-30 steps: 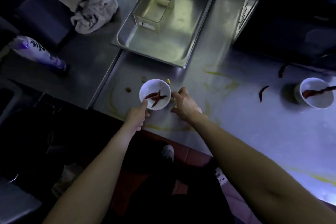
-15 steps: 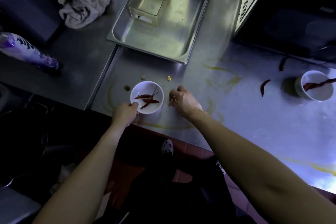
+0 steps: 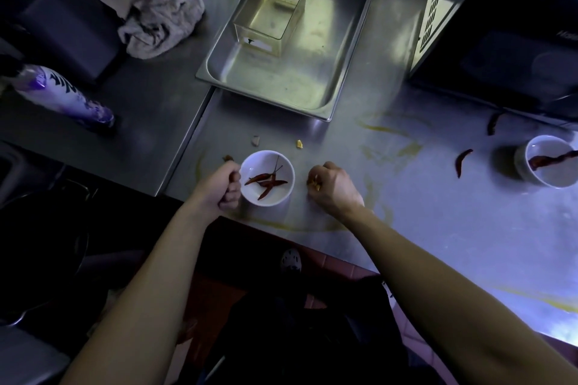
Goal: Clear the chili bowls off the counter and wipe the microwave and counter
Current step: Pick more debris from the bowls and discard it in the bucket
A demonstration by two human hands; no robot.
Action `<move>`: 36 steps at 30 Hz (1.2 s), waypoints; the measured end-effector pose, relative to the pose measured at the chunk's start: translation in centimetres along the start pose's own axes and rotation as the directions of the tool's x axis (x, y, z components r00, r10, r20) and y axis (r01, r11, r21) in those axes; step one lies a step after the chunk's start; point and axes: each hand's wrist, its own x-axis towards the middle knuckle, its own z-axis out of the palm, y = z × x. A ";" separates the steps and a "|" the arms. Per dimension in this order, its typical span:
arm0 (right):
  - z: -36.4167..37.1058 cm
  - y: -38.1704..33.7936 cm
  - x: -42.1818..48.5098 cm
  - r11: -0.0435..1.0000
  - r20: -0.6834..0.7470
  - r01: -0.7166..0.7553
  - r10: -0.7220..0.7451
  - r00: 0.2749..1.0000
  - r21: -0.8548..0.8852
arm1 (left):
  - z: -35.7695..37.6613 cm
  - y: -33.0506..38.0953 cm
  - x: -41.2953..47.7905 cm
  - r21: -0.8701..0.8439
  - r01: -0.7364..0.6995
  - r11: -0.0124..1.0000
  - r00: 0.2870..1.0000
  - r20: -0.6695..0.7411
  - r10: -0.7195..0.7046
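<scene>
Here, left hand (image 3: 219, 189) grips chili bowl (image 3: 261, 162).

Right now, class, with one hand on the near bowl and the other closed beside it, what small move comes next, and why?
Probably the right hand should move over the near bowl and drop its yellow scraps in. It is curled round them just right of the bowl, which the left hand holds by the rim.

Bare forearms (image 3: 150, 275); dark clothing (image 3: 312, 337); pale perforated clog (image 3: 291, 261)
</scene>
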 end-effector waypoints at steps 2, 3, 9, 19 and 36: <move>-0.8 -0.4 0.1 0.999 -0.049 -0.010 0.011 0.999 0.035 | 1.1 0.6 0.6 -0.178 0.031 0.984 0.998 0.057 -0.021; -1.3 -0.9 0.3 0.998 -0.085 0.000 0.005 0.996 0.062 | 1.9 0.8 0.8 -0.256 0.062 0.965 0.996 0.083 -0.042; -5.5 -7.3 1.6 0.948 -0.309 0.281 -0.225 0.924 0.152 | 6.0 1.5 2.1 -0.487 0.172 0.856 0.983 0.147 -0.114; -3.4 -8.0 3.0 0.957 -0.289 0.279 -0.245 0.925 0.082 | 3.3 1.9 3.4 -0.506 0.085 0.858 0.996 0.054 -0.067; -1.3 -5.5 9.1 0.996 0.022 -0.048 0.050 0.998 -0.077 | -3.4 6.0 9.7 0.500 -0.224 0.836 0.913 -0.192 0.359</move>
